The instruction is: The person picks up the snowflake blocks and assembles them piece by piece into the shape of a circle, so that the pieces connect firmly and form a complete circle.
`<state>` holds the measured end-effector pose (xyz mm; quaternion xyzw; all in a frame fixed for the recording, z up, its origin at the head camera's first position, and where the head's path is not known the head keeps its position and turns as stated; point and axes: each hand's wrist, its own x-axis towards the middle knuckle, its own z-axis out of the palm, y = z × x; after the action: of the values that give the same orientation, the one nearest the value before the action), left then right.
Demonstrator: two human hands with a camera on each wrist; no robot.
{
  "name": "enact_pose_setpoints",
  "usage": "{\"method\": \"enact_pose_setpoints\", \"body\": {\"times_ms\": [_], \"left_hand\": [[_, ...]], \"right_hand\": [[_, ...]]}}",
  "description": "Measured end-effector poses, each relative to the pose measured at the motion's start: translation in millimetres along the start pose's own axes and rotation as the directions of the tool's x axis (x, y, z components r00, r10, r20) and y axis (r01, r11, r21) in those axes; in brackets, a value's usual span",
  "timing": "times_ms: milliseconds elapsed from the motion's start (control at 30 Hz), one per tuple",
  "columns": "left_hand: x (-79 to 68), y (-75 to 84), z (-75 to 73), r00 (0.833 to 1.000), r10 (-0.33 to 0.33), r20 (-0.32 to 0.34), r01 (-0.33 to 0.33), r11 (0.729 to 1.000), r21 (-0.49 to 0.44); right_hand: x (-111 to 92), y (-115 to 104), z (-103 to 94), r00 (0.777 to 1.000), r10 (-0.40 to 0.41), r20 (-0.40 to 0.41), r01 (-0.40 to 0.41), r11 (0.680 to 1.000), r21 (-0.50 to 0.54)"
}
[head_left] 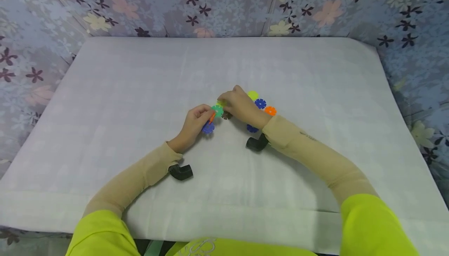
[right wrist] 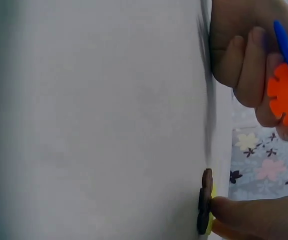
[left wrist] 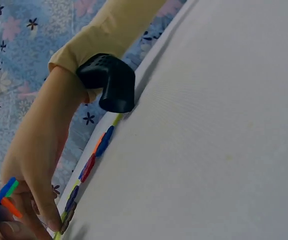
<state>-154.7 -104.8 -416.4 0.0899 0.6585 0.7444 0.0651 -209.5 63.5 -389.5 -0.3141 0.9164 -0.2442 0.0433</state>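
My left hand (head_left: 195, 121) pinches a small cluster of slotted snowflake discs just above the table. An orange disc (right wrist: 282, 95) in it joins a blue disc (head_left: 208, 128) and a green disc (head_left: 218, 111), set at angles to each other. Close beside it, my right hand (head_left: 243, 105) reaches down with thumb and fingers on a yellow snowflake disc (head_left: 220, 103). A brown disc (head_left: 227, 115) lies right by these fingertips, overlapping the yellow one in the right wrist view. The green disc meets the yellow disc's edge in the head view.
More snowflake discs lie around and partly under my right wrist: a yellow one (head_left: 253, 95), a blue one (head_left: 260, 103), an orange one (head_left: 270, 110) and a dark blue one (head_left: 252, 128). Black wrist devices (head_left: 180, 172) hang under both sleeves. A white cloth covers the table (head_left: 140, 76).
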Motion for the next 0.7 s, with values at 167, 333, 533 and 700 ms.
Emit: {"method": "enact_pose_setpoints", "body": {"times_ms": [167,333,533,700], "left_hand": [[-0.5,-2.5,1.4,0.999,0.029,0.017,-0.029,0.999,0.028],[0.6,-3.2,2.3,0.999,0.027,0.018,-0.028,0.999,0.019],[-0.7,-3.6,1.8,1.0,0.02,0.02,-0.02,1.0,0.013],[-1.4,-1.8,1.6,1.0,0.002,0.015,-0.002,1.0,0.004]], "right_hand": [[6.3,1.9,0.9,0.999,0.053,0.004,-0.053,0.998,0.034],[7.0,2.2,-0.9,0.999,0.034,0.03,-0.035,0.999,0.029],[8.7,-0.1,-0.8,0.998,0.022,0.051,-0.023,0.999,0.026],[11.4,-4.1,0.2,0.992,0.065,0.105,-0.078,0.989,0.122]]}}
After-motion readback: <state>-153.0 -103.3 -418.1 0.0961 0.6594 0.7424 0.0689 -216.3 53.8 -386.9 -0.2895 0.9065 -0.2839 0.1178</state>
